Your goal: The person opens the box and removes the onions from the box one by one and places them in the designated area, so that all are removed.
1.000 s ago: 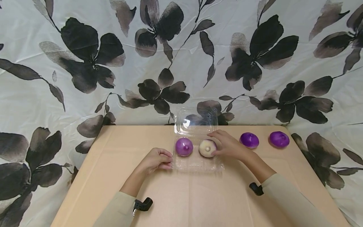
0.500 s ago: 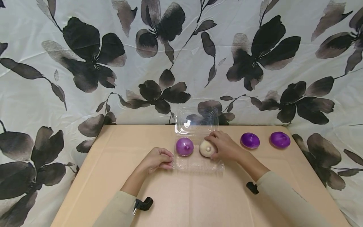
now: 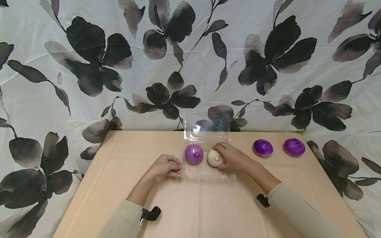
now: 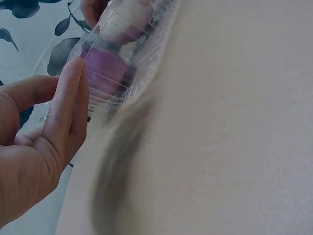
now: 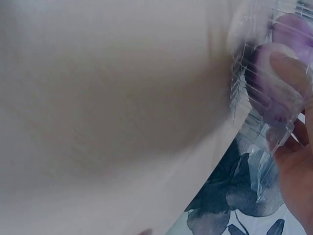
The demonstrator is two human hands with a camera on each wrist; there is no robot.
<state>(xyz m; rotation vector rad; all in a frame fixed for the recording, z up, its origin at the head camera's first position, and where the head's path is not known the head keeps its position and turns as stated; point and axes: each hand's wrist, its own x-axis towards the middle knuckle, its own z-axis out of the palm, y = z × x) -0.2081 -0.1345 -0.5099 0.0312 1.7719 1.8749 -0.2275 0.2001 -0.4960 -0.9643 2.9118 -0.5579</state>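
Hands worked at a clear plastic clamshell container (image 3: 208, 172) near the middle of a tan bench (image 3: 208, 211), its lid (image 3: 206, 127) standing open at the far side against a floral cloth backdrop (image 3: 89, 66). The right hand (image 3: 233, 158) reached in from the right, its fingers curled over a pale, whitish onion (image 3: 215, 158) that sat in the container's right half; the right wrist view showed a fingertip (image 5: 293, 68) pressed on that onion (image 5: 271, 73) behind the ribbed plastic wall (image 5: 244, 83). Just beside it, in the left half, lay a purple onion (image 3: 194, 153), seen in the left wrist view as a purple shape (image 4: 100, 68) through the wall (image 4: 127, 73), with the pale onion (image 4: 122, 24) beyond it. The left hand (image 3: 164, 167) rested on the bench at the container's left edge, fingers loosely curled, their tips touching the plastic; in the left wrist view its fingers (image 4: 66, 105) lay straight against the container's side and gripped nothing. Two more purple onions (image 3: 263, 147) (image 3: 294, 146) sat on the bench well to the right of the container, apart from each other, near the far edge. Both arms wore beige sleeves (image 3: 297, 208), each with a small black clip (image 3: 150, 214) at the cuff
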